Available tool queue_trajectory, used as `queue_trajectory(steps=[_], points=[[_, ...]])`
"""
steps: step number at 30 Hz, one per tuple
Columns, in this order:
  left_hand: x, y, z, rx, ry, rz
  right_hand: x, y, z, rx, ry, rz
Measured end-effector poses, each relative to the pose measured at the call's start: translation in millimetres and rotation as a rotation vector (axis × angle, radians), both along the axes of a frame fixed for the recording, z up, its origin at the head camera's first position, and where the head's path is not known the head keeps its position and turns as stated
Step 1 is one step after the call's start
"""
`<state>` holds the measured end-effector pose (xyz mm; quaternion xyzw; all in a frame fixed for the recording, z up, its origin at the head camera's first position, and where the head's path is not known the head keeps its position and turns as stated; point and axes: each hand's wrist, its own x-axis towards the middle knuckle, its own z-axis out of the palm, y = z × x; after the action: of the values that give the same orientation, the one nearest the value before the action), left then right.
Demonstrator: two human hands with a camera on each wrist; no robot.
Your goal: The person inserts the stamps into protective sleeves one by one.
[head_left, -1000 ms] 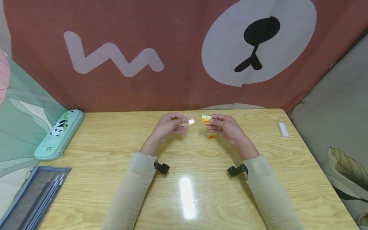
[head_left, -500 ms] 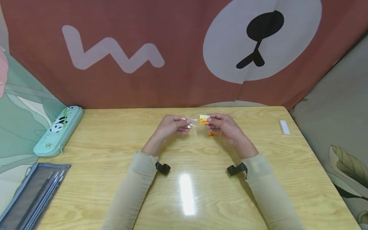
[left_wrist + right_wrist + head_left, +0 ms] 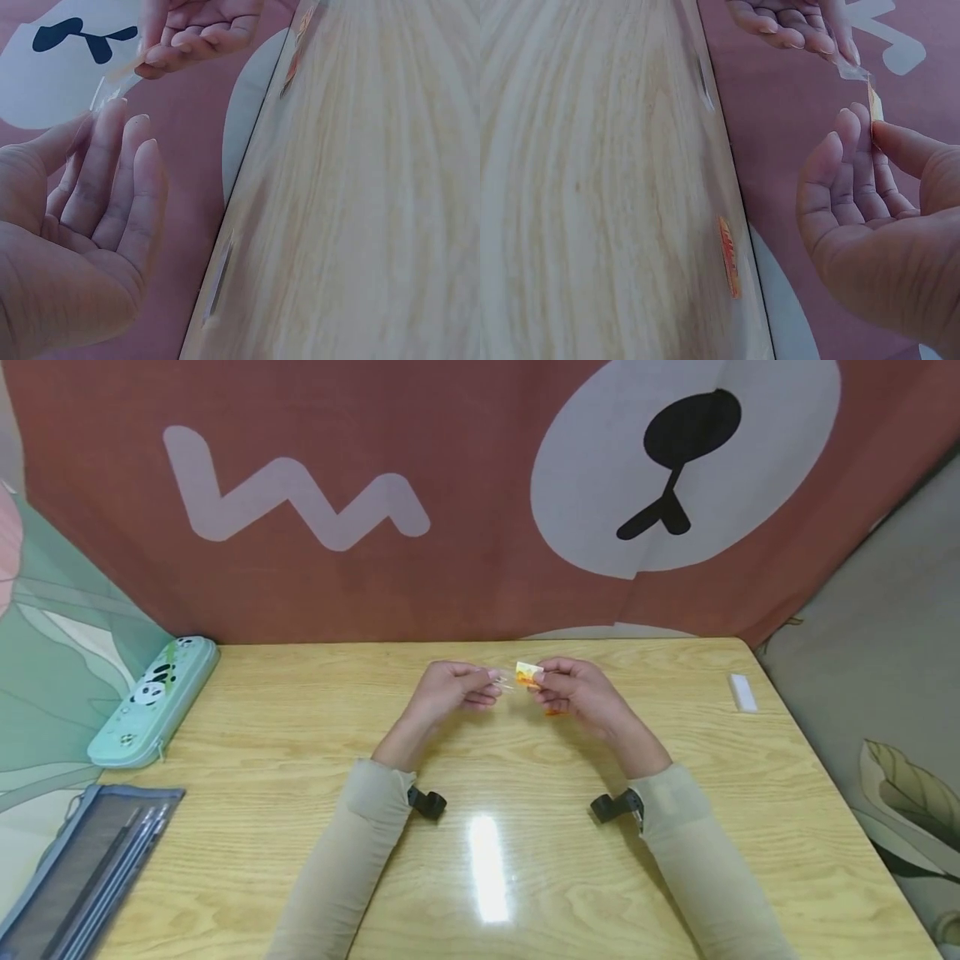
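Head view: right hand pinches yellow-orange packet between thumb and fingers, above tabletop. Just left of packet, left hand pinches clear plastic piece, free end pointing at packet; whether touching, cannot tell. Below packet, partly hidden by right hand, orange wrapper on tabletop. Well left of packet: mint panda case, mesh pouch. Well right of packet: white bar.
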<state>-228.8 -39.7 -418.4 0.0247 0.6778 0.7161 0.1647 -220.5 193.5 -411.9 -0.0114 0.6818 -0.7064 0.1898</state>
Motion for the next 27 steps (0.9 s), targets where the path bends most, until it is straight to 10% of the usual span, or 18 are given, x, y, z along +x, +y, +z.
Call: queue_trajectory(steps=[27], points=[[0.2, -0.3, -2.4, 0.013, 0.035, 0.071, 1.9, -7.2, 2.0, 0.036, 0.077, -0.030]])
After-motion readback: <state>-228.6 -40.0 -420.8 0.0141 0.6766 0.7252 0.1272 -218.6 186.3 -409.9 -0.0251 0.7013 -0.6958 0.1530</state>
